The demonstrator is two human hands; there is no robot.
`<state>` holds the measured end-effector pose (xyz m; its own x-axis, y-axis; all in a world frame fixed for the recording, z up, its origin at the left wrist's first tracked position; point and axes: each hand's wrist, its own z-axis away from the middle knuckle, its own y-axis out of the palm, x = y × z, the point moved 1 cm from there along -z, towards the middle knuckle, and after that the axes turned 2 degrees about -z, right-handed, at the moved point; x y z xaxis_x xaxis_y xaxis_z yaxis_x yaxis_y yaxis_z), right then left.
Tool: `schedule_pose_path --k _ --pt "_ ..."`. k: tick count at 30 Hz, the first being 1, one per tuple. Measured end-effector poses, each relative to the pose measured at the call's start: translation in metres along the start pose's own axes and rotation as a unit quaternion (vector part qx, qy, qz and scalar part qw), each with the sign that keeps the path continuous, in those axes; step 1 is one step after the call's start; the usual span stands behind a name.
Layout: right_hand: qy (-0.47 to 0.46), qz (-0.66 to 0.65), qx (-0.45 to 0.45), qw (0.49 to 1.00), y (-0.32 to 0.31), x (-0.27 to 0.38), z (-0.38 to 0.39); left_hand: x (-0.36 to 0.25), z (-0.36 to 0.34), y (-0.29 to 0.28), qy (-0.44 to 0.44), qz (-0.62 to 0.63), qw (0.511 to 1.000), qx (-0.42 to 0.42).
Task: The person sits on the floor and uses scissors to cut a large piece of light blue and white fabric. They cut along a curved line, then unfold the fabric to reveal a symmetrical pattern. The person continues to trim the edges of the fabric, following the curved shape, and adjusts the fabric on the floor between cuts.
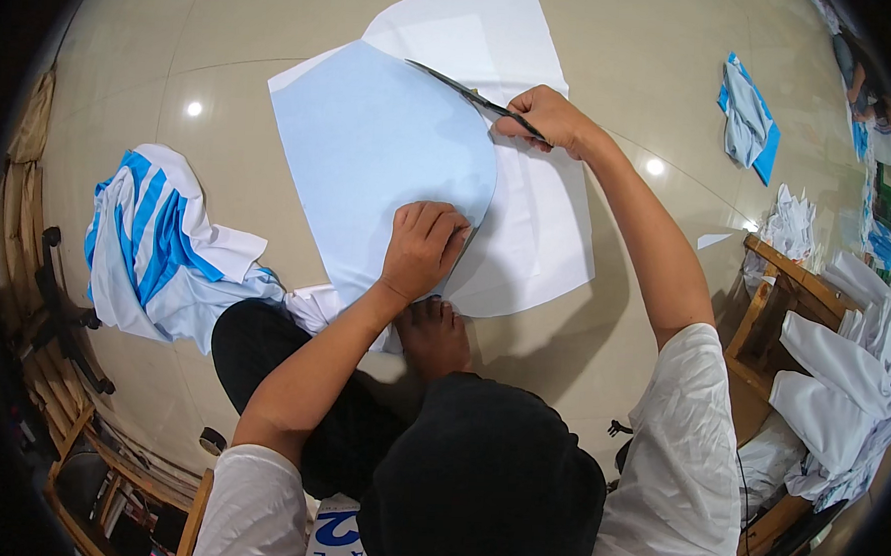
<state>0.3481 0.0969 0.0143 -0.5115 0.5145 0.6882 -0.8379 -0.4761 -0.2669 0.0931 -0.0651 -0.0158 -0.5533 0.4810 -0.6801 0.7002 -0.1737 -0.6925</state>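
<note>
A light blue fabric piece [382, 136] with a curved right edge is spread on the floor, over larger white sheets [542, 223] that look like fabric or paper. My right hand [554, 121] is closed round the handles of long dark scissors [478, 99]. Their blades lie along the upper right edge of the blue piece, pointing up and left; whether they are parted is hard to make out. With curled fingers my left hand [425, 245] grips the blue piece near its lower right edge. Just below that hand, my bare foot [433, 339] touches the fabric's lower end.
A heap of blue-and-white striped fabric [154, 235] lies at the left. Folded blue pieces [749, 117] rest on the floor at the upper right. A wooden stool [762, 322] and piled white fabric [839, 385] stand at the right. Chair wheels [91, 317] show at the left.
</note>
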Motion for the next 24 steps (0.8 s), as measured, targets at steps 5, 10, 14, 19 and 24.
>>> schedule_pose_path --k 5,10,14,19,24 --pt "-0.010 0.008 0.001 1.000 -0.001 0.001 0.001 0.000 0.000 -0.001 0.000 -0.003 1.000 0.001" --pt "-0.020 0.023 0.002 1.000 -0.003 0.000 -0.001 0.001 0.000 0.001 -0.001 -0.002 1.000 0.002" --pt "-0.018 0.026 -0.004 0.999 0.000 0.005 -0.003 0.002 0.001 0.000 -0.001 -0.005 1.000 0.002" --pt "-0.016 0.032 0.002 0.999 0.005 0.012 -0.006 0.002 0.000 0.001 -0.002 -0.004 1.000 0.005" --pt "-0.019 0.018 0.006 1.000 0.008 0.015 -0.011 0.001 0.001 0.001 -0.002 -0.004 1.000 0.002"
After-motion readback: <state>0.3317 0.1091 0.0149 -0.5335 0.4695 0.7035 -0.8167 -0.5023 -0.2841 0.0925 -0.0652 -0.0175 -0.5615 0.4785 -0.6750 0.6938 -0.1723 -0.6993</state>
